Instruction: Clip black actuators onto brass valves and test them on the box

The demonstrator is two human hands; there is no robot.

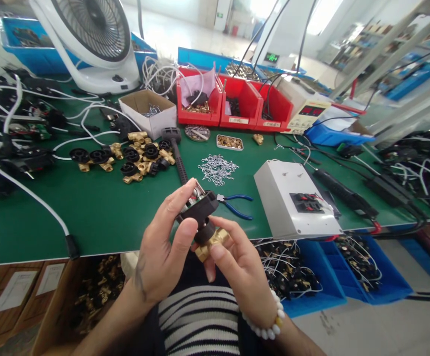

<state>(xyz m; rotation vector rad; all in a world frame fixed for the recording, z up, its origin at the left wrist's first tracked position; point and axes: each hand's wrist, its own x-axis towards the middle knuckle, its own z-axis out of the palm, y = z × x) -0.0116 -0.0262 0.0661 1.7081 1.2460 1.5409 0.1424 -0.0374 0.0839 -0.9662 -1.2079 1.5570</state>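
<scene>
My left hand point(170, 242) is closed round a black plastic housing point(202, 211) with an open top, where part of a circuit shows. Fingers and thumb press on its sides. Below the housing, joined to it or pressed against it, is a brass valve body point(213, 244), which my right hand point(242, 259) pinches between thumb and fingers. Both parts are held above the front edge of the bench. Just beyond them lie a pile of wire clips point(218, 169), blue-handled pliers point(239, 205) and a black mallet point(177, 151).
Brass valves with black caps point(146, 155) sit at left, near white cables point(29, 198) and a fan point(96, 44). Red bins point(200, 118) and a carton point(151, 116) stand behind. A grey box point(296, 202) is at right; blue crates point(322, 291) stand below.
</scene>
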